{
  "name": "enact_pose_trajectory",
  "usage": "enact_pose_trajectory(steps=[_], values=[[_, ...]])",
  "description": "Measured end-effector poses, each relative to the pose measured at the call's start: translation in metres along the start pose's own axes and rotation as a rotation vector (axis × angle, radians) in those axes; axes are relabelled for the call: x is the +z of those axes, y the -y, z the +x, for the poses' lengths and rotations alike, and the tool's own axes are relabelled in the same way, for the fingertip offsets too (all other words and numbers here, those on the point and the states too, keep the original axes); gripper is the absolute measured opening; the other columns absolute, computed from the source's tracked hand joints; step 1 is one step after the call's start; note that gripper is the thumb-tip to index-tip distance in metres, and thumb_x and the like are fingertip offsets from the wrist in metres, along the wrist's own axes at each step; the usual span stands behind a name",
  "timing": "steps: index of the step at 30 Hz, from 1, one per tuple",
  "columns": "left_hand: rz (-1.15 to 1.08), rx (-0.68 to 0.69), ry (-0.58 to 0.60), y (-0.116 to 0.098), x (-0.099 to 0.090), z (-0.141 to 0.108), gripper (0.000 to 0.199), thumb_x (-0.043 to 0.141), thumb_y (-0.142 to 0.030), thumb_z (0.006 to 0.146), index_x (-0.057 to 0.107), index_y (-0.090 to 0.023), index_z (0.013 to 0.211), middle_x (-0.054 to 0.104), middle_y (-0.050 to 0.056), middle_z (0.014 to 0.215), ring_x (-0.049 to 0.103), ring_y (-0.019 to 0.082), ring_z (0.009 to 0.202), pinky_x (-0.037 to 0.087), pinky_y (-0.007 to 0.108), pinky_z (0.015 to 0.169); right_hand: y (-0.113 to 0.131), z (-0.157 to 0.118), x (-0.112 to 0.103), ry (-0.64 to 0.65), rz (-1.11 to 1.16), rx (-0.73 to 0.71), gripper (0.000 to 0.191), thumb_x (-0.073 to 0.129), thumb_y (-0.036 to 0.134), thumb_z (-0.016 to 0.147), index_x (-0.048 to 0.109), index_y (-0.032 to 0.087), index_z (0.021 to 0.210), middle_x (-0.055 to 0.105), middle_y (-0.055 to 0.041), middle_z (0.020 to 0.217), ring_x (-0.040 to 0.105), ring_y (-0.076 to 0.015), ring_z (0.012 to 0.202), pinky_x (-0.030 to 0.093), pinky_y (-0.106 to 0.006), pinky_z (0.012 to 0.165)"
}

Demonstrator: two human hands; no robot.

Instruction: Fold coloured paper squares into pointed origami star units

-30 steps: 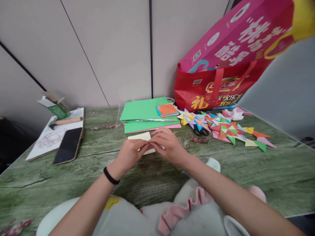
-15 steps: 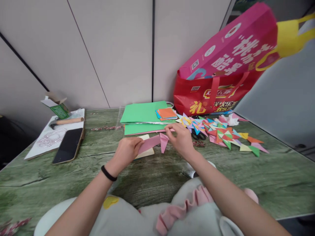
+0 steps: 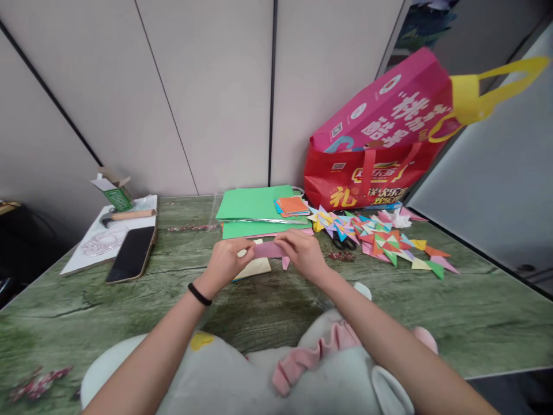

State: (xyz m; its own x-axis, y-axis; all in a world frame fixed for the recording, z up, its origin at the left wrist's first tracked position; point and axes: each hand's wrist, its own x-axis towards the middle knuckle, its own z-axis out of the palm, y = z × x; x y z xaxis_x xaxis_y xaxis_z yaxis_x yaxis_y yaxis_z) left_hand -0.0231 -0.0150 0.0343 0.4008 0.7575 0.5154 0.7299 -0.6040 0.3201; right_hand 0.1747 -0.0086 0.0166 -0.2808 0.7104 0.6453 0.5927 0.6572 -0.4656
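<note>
A folded pink paper strip [image 3: 268,249] is stretched between my hands above the table. My left hand [image 3: 227,262] pinches its left end, and my right hand [image 3: 302,253] grips the right end, covering much of the folded part. A small pink tip [image 3: 286,263] pokes out below my right fingers. Beneath and beside my left fingers lies a pale yellow paper pad [image 3: 258,267]. Behind the hands are green sheets [image 3: 254,203] with small orange squares [image 3: 292,205] on top.
Folded colourful paper pieces [image 3: 389,245] and black scissors [image 3: 344,242] lie right, before a red bag [image 3: 371,178]. At left are a phone [image 3: 132,253], a hammer [image 3: 129,215] and a small green box [image 3: 118,197]. A grey plush [image 3: 233,380] is in front.
My right hand has moved left and down onto the strip and now holds its folded end, hiding most of it. The camera view has shifted slightly.
</note>
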Motion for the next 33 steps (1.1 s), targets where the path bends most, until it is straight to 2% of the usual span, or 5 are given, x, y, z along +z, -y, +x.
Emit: enact_pose_trajectory(steps=[7, 10, 14, 24, 33], values=[[-0.503, -0.407, -0.138, 0.006, -0.006, 0.005, 0.022, 0.052, -0.03, 0.075, 0.065, -0.012, 0.073, 0.068, 0.006, 0.068, 0.062, 0.016, 0.065, 0.049, 0.028, 0.066, -0.011, 0.004, -0.007, -0.164, 0.136, 0.176, 0.015, 0.049, 0.026, 0.081, 0.06, 0.017, 0.078, 0.064, -0.0048, 0.079, 0.058, -0.0169, 0.073, 0.043, -0.028, 0.067], [-0.915, -0.547, -0.064, 0.001, -0.006, 0.006, 0.038, 0.059, -0.037, 0.073, 0.06, -0.01, 0.099, 0.066, 0.007, 0.076, 0.062, 0.017, 0.069, 0.054, 0.033, 0.062, -0.011, 0.004, -0.004, -0.123, 0.248, 0.245, 0.016, 0.051, 0.028, 0.079, 0.061, 0.016, 0.078, 0.065, -0.0041, 0.078, 0.059, -0.0168, 0.072, 0.044, -0.028, 0.066], [-1.149, -0.616, 0.102, -0.007, -0.002, 0.005, 0.049, 0.064, -0.039, 0.07, 0.056, -0.01, 0.108, 0.062, 0.003, 0.073, 0.058, 0.013, 0.066, 0.056, 0.034, 0.059, -0.008, 0.002, 0.005, -0.036, 0.324, 0.256, 0.015, 0.053, 0.026, 0.077, 0.063, 0.016, 0.083, 0.067, -0.0045, 0.083, 0.06, -0.0167, 0.076, 0.045, -0.029, 0.069], [-1.241, -0.709, 0.12, -0.009, 0.002, 0.003, 0.04, 0.069, -0.033, 0.063, 0.058, -0.01, 0.093, 0.057, -0.003, 0.057, 0.054, 0.009, 0.051, 0.056, 0.033, 0.057, 0.007, 0.001, 0.003, 0.077, 0.012, -0.096, 0.042, 0.071, 0.04, 0.061, 0.054, 0.02, 0.094, 0.054, -0.0099, 0.113, 0.046, -0.0246, 0.108, 0.036, -0.044, 0.09], [-1.191, -0.72, 0.099, -0.012, 0.001, 0.005, 0.036, 0.069, -0.026, 0.062, 0.061, -0.01, 0.092, 0.052, -0.005, 0.051, 0.044, 0.003, 0.041, 0.037, 0.014, 0.039, 0.006, -0.003, 0.009, 0.237, 0.114, -0.04, 0.04, 0.07, 0.032, 0.064, 0.05, 0.02, 0.097, 0.057, -0.0068, 0.104, 0.052, -0.0201, 0.098, 0.041, -0.035, 0.081]])
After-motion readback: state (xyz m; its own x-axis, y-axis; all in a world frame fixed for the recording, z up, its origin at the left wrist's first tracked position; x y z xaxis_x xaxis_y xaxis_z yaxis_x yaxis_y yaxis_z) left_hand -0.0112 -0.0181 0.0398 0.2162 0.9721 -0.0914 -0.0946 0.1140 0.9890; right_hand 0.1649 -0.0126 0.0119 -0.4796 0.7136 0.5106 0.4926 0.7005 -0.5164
